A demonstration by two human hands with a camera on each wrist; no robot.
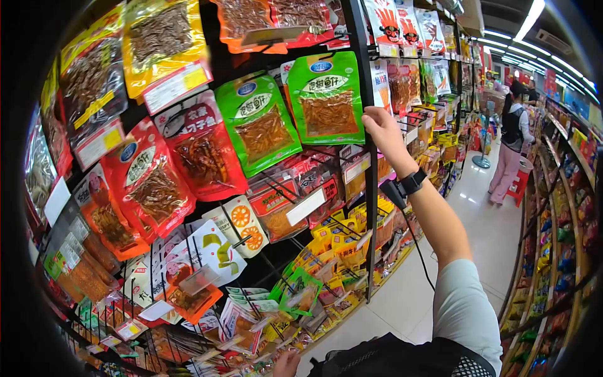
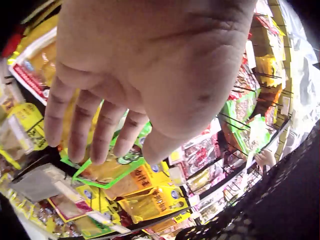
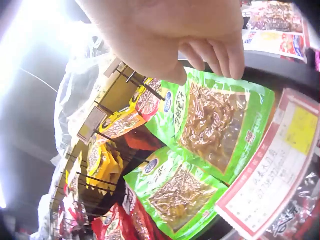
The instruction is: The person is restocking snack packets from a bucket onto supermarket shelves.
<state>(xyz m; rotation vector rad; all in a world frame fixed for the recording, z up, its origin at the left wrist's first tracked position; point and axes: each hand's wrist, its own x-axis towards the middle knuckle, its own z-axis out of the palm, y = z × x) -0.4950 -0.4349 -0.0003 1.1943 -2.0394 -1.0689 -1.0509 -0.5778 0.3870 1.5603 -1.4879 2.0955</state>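
by a glossy rectangular green packet (image 1: 328, 99) is the unclenched right hand (image 1: 386, 137), the loose left hand (image 2: 145, 77) lower

A shop, by its look a supermarket snack aisle. Near the right fingers (image 1: 375, 119), sealed green packets (image 1: 326, 75) hang in rows from display hooks; left of the fingers, printed price labels (image 1: 177, 87) front more packets. To their right run a tiled floor (image 1: 461, 226), stocked shelves (image 1: 556, 232) opposite, and, above, long ceiling lights (image 1: 531, 19).
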